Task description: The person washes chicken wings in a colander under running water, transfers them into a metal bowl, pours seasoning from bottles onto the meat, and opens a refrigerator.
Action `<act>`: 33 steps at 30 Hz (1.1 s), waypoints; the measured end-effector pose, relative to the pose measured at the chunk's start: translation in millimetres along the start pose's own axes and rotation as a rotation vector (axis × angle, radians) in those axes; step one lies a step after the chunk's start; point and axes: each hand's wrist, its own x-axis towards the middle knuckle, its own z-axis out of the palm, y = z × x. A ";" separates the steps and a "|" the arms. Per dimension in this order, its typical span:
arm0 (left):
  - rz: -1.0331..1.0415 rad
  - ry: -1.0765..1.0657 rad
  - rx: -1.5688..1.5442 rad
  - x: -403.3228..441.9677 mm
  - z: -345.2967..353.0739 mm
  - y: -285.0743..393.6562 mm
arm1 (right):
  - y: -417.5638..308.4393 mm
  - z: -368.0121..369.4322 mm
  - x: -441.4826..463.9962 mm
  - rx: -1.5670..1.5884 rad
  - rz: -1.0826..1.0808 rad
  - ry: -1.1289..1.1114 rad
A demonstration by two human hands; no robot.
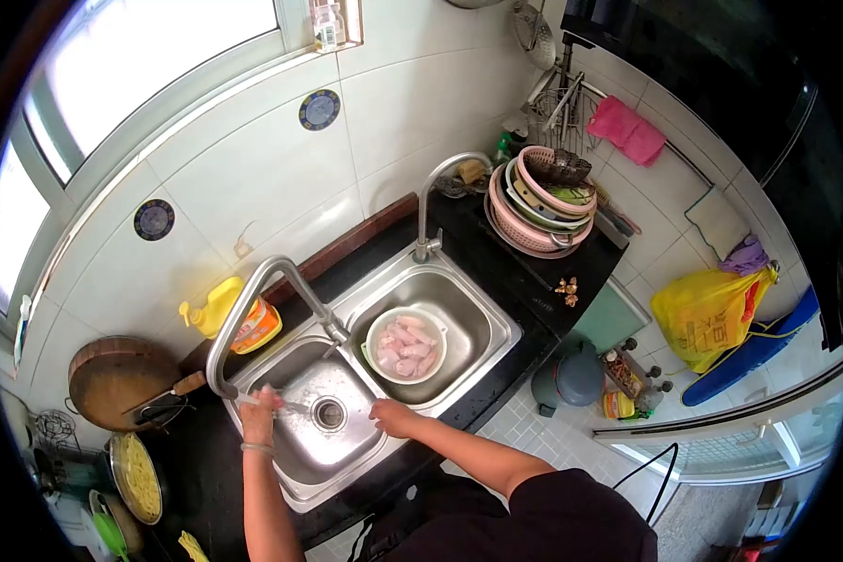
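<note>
My left hand (258, 417) is under the large curved faucet (253, 300), over the left edge of the left sink basin (323, 375). Something pinkish shows at its fingertips, too small to make out, with water around it. My right hand (393, 418) rests at the divider between the two basins, fingers curled; whether it holds anything is hidden. Just beyond it, in the right basin (468, 304), a white bowl (373, 339) holds several pale pink pieces of meat (407, 348).
A yellow jug (220, 304) stands behind the left basin. Left are a round wooden board (122, 375) and a bowl of yellow food (139, 476). Stacked baskets (525, 229) sit on the right counter beyond a second faucet (424, 201). A bin (579, 377) stands on the floor.
</note>
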 end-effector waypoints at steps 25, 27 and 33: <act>0.245 0.138 0.949 -73.6 -1.7 -62.3 | 10.7 9.3 -4.1 -0.096 -0.167 0.126; 0.189 0.127 0.965 -82.1 -8.8 -81.0 | 6.8 4.9 -1.6 -0.278 -0.212 0.013; -0.059 0.200 0.825 -148.7 -25.4 -84.3 | -78.1 -14.1 7.7 0.361 0.038 -0.506</act>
